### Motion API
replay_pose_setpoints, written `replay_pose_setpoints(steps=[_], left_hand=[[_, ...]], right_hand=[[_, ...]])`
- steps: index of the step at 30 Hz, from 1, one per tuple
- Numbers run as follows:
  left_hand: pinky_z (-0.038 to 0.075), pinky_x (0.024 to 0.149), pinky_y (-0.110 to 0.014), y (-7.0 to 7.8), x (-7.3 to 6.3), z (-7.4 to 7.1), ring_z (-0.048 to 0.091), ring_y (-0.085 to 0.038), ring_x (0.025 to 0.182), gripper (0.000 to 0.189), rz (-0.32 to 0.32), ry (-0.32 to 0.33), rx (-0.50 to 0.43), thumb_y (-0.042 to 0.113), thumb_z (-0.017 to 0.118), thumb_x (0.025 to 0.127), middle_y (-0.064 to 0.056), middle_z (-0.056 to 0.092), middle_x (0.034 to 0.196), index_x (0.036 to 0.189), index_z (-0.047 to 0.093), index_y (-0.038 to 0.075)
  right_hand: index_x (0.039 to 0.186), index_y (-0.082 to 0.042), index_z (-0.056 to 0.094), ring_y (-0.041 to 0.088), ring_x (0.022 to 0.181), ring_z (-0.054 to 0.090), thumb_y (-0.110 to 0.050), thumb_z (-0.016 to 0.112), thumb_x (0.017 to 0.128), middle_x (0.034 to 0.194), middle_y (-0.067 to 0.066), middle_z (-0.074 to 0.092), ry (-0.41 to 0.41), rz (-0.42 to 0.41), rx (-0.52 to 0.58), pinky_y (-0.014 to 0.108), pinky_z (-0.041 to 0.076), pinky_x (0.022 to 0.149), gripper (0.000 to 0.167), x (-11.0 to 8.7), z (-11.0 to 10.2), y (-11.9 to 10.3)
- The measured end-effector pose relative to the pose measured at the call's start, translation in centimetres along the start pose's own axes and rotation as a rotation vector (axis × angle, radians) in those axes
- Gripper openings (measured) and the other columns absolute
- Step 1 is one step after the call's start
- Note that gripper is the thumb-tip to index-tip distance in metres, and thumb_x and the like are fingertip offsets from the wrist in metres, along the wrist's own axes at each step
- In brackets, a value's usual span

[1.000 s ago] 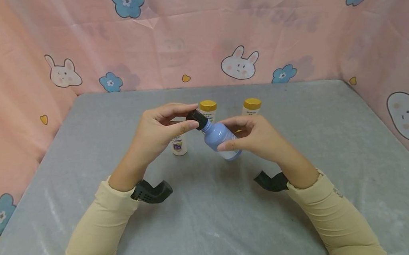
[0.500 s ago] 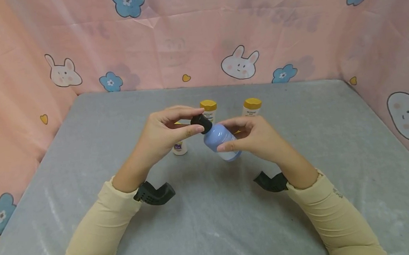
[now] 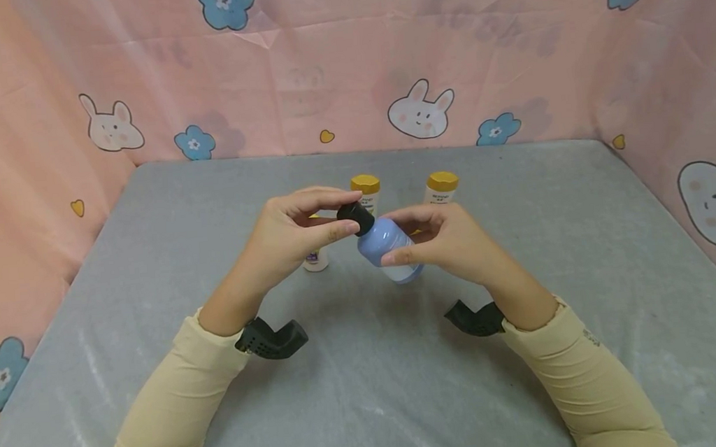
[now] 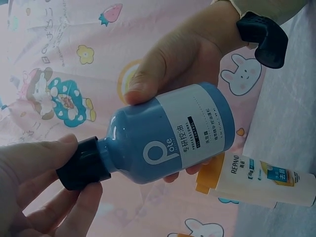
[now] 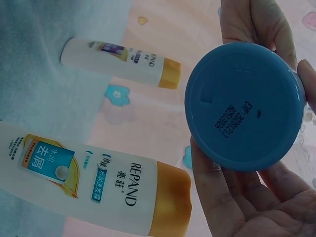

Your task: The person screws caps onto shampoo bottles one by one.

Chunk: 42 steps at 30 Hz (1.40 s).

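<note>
Tilted above the table is a blue bottle (image 3: 377,241) with a white label, its neck pointing up and to the left. My right hand (image 3: 454,240) grips it around the body, thumb on the near side. At the neck sits a black cap (image 3: 356,218), which my left hand (image 3: 292,229) pinches between thumb and fingers. In the left wrist view a short blue length of neck shows between the cap (image 4: 85,164) and the shoulder of the bottle (image 4: 143,143). The right wrist view looks onto the round bottle base (image 5: 244,111) with a printed date.
Behind the hands stand white bottles with yellow caps: one at back middle (image 3: 366,189), one at back right (image 3: 442,185), and one at left (image 3: 315,260) partly hidden by my left hand. A grey cloth covers the table (image 3: 371,391); a pink printed curtain (image 3: 345,56) surrounds it.
My left hand has moved slightly right and down with the black cap, which now sits lower on the neck, covering the part seen earlier. The right hand and bottle have stayed nearly still.
</note>
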<state>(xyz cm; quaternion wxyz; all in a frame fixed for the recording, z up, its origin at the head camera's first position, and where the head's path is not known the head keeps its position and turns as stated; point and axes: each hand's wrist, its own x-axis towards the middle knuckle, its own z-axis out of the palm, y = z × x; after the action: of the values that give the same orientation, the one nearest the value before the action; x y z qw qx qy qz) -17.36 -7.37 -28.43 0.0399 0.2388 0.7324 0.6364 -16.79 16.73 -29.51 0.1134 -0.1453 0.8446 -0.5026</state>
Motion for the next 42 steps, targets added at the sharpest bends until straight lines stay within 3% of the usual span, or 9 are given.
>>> replay_pose_setpoints(steps=[11,16,22,27,31,42], left_hand=[[0.057,0.095,-0.033,-0.08,0.07,-0.10,0.069,-0.023,0.112,0.039,-0.007,-0.075,-0.097,-0.002,0.069,0.089,-0.021,0.065,0.131,0.128,0.064,-0.002],[0.056,0.097,-0.034,-0.21,0.15,-0.23,0.067,-0.025,0.115,0.040,0.005,-0.088,-0.110,-0.003,0.069,0.089,-0.017,0.066,0.131,0.128,0.063,-0.002],[0.052,0.104,-0.031,0.09,0.09,-0.61,0.062,-0.023,0.124,0.045,-0.012,-0.022,-0.098,0.003,0.073,0.088,-0.010,0.064,0.134,0.131,0.062,0.003],[0.054,0.099,-0.035,0.46,0.01,-0.84,0.066,-0.018,0.114,0.035,-0.135,0.056,-0.003,0.021,0.077,0.088,-0.003,0.070,0.125,0.121,0.070,0.012],[0.053,0.095,-0.037,0.54,-0.02,-0.69,0.067,-0.015,0.109,0.032,-0.189,0.052,0.047,0.027,0.078,0.087,0.001,0.071,0.120,0.117,0.073,0.016],[0.054,0.090,-0.033,0.21,0.03,-0.60,0.067,-0.017,0.110,0.031,-0.179,0.028,0.038,0.020,0.077,0.088,-0.001,0.072,0.118,0.117,0.073,0.012]], right_hand=[[0.125,-0.008,0.068,0.023,0.101,0.067,-0.020,0.083,0.082,0.119,0.010,0.069,-0.013,0.001,0.016,0.033,0.056,0.085,0.047,-0.03,-0.18,-0.03],[0.125,-0.008,0.068,0.023,0.101,0.067,-0.019,0.083,0.082,0.120,0.010,0.068,-0.020,0.003,0.031,0.033,0.056,0.084,0.047,0.03,-0.20,0.05],[0.125,-0.008,0.067,0.024,0.101,0.067,-0.020,0.083,0.082,0.120,0.011,0.069,-0.018,0.005,0.019,0.034,0.057,0.085,0.048,0.09,-0.15,-0.01],[0.125,-0.008,0.067,0.024,0.100,0.068,-0.020,0.083,0.081,0.118,0.011,0.070,-0.012,0.010,0.011,0.034,0.056,0.085,0.048,0.15,-0.09,0.00],[0.125,-0.009,0.068,0.023,0.100,0.068,-0.021,0.083,0.081,0.118,0.011,0.070,-0.010,0.018,0.014,0.034,0.056,0.085,0.048,0.11,-0.06,-0.03],[0.125,-0.008,0.068,0.023,0.101,0.068,-0.019,0.084,0.080,0.119,0.011,0.070,-0.017,0.009,0.015,0.034,0.056,0.086,0.048,0.05,-0.06,0.02]])
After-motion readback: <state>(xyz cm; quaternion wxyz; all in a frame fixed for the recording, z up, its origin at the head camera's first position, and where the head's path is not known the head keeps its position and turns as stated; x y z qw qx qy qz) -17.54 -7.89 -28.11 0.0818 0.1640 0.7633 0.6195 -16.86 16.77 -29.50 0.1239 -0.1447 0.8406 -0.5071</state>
